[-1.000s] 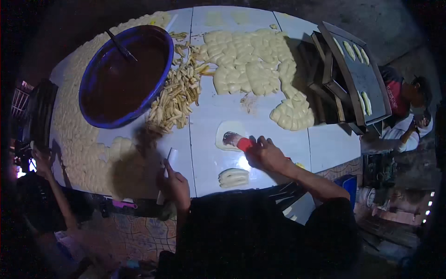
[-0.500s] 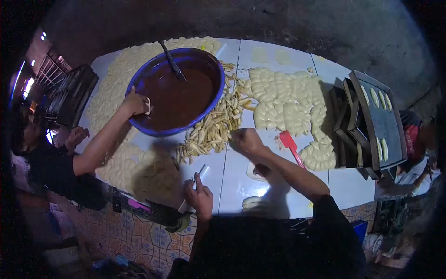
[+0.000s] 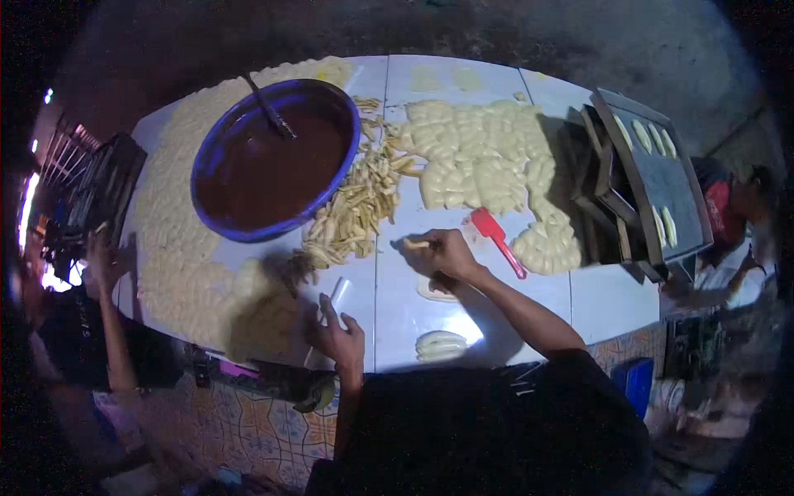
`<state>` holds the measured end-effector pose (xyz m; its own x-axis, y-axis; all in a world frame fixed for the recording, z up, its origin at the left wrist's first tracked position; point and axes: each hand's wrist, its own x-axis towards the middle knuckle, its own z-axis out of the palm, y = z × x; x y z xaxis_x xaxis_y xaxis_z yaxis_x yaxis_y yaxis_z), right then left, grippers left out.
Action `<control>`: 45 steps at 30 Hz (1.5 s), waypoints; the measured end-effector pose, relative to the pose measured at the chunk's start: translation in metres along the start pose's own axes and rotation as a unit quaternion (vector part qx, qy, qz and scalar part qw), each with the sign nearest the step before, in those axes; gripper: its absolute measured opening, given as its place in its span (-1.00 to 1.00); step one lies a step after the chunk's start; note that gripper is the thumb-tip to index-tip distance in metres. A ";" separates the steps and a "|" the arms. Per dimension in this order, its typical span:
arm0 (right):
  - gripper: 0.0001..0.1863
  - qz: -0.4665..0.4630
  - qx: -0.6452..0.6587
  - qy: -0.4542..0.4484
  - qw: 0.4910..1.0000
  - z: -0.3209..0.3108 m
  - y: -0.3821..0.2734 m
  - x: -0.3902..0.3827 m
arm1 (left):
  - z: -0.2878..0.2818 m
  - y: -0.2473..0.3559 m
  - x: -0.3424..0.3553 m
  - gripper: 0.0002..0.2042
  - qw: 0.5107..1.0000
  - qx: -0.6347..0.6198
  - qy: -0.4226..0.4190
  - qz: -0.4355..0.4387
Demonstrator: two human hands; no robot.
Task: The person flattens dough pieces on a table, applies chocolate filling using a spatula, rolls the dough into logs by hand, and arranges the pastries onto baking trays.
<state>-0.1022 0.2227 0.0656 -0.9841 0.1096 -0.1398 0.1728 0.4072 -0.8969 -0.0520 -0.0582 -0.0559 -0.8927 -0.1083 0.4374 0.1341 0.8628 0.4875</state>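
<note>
A pale strip (image 3: 418,245), likely light, soft and breakable, best held mid-length, juts leftward from the pinched fingertips of the right hand (image 3: 452,255), heaped strips (image 3: 354,217) farther left, as the loosely spread left hand (image 3: 339,337) meets a white rod (image 3: 340,290), its hold unclear.

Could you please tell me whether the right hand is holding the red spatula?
No, the red spatula lies on the white table while the right hand holds a pale strip.

Strips (image 3: 354,213) lie right of the basin (image 3: 248,236), stacked trays (image 3: 664,169) further right
</note>
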 end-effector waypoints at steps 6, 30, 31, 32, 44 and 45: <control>-0.68 -0.168 -0.142 0.099 0.971 -0.019 0.098 -0.072 | 0.007 0.109 0.029 -0.63 0.927 -0.167 -0.144 0.304; -0.63 -0.106 -0.149 0.090 0.979 -0.011 0.121 -0.066 | 0.093 0.135 0.047 -0.71 0.860 -0.183 -0.276 0.387; -0.66 -0.147 -0.170 0.110 0.968 -0.009 0.124 -0.064 | 0.099 0.133 0.049 -0.78 0.858 -0.175 -0.287 0.388; -0.66 -0.146 -0.169 0.111 0.968 -0.007 0.126 -0.064 | 0.102 0.132 0.046 -0.78 0.858 -0.174 -0.288 0.388; -0.34 -0.040 -0.317 0.232 0.919 -0.005 0.119 0.010 | 0.160 0.181 0.101 -0.37 0.902 -0.041 -0.295 0.312; -0.38 -0.059 -0.297 0.243 0.922 -0.005 0.117 0.015 | 0.160 0.177 0.107 -0.37 0.907 -0.106 -0.286 0.289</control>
<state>-0.0965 0.2767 -0.0389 -0.8874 0.3679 0.2776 0.2007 0.8507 -0.4859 -0.1923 0.1619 -0.0440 -0.7156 0.6592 0.2312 0.6770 0.5729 0.4620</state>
